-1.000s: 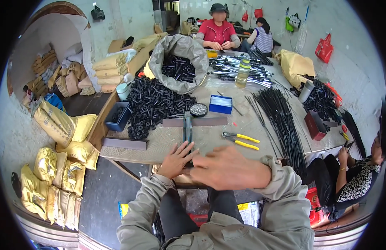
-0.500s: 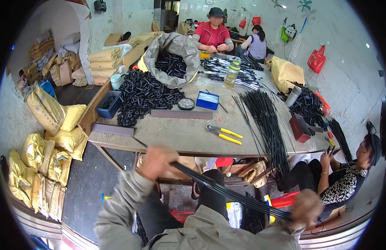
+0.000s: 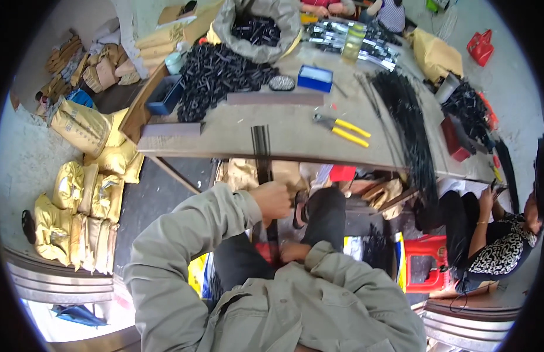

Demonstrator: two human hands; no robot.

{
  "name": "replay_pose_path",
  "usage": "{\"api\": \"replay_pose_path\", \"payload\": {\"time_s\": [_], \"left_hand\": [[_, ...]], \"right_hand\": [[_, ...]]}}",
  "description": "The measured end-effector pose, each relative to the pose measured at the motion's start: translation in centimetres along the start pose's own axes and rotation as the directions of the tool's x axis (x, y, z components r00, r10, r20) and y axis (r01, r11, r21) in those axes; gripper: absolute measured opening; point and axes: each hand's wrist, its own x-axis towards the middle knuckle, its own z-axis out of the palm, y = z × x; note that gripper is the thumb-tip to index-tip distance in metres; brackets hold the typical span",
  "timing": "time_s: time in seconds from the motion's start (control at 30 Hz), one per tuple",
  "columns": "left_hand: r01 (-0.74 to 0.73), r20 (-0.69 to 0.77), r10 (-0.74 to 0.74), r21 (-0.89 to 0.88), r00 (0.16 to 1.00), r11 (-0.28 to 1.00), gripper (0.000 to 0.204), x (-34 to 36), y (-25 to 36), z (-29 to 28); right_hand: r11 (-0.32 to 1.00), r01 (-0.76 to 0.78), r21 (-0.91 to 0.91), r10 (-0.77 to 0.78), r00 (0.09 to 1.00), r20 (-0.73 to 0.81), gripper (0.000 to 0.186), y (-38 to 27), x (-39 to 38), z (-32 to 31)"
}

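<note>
Two hands: both are on one bundle of thin black rods [image 3: 262,154], which runs from the lap up onto the near edge of the table [image 3: 295,138].
Left hand [image 3: 273,200]: closed around the bundle partway along; above this grip the rods lie on the tabletop, pointing away from the person.
Right hand [image 3: 294,252]: low at the lap, mostly hidden by the sleeve (only the knuckles show), closed on the lower end of the same bundle as far as I can tell.
Bundle: gathered and held straight, its far tips fanned slightly on the wood, so it looks collected but not yet tied or set down.
Beyond the grip: yellow-handled pliers [image 3: 343,127] lie untouched, up and to the right of the left hand's grip; a heap of small black parts [image 3: 220,73] sits further off to the left.
Right of the grip: a long sheaf of loose black rods [image 3: 408,126] lies along the table, well apart from both hands.
Progress: one bundle in hand, much stock left, by my judgement.
</note>
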Motion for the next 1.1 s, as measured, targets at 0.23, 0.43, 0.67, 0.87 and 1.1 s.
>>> {"api": "replay_pose_path", "payload": {"time_s": [0.23, 0.43, 0.67, 0.87, 1.1], "left_hand": [[0.07, -0.007, -0.071, -0.058, 0.997, 0.996, 0.019, 0.7, 1.7, -1.0], [0.059, -0.728, -0.215, -0.234, 0.651, 0.97, 0.016, -3.4, 5.0, -4.9], [-0.402, -0.002, -0.962, -0.909, 0.274, -0.112, 0.03, -3.4, 8.3, 0.5], [-0.682, -0.125, -0.935, -0.716, 0.332, -0.146, 0.044, -1.3, 8.4, 1.3], [-0.523, 0.282, -0.892, -0.731, 0.354, -0.439, 0.033, -1.0, 5.4, 1.9]], "right_hand": [[0.677, 0.369, 0.637, 0.042, 0.845, -0.534, 0.02, -6.0, -0.9, -5.1], [0.953, 0.151, 0.263, 0.021, 0.833, -0.553, 0.022, -6.8, -0.4, -6.6], [0.922, 0.228, 0.313, -0.045, 0.866, -0.499, 0.028, -12.5, -1.9, -7.7], [0.985, 0.047, -0.164, -0.141, 0.769, -0.623, 0.031, -17.4, -5.2, -20.0], [0.9, 0.426, -0.091, -0.388, 0.689, -0.612, 0.019, -21.0, -2.9, -24.2]]}}
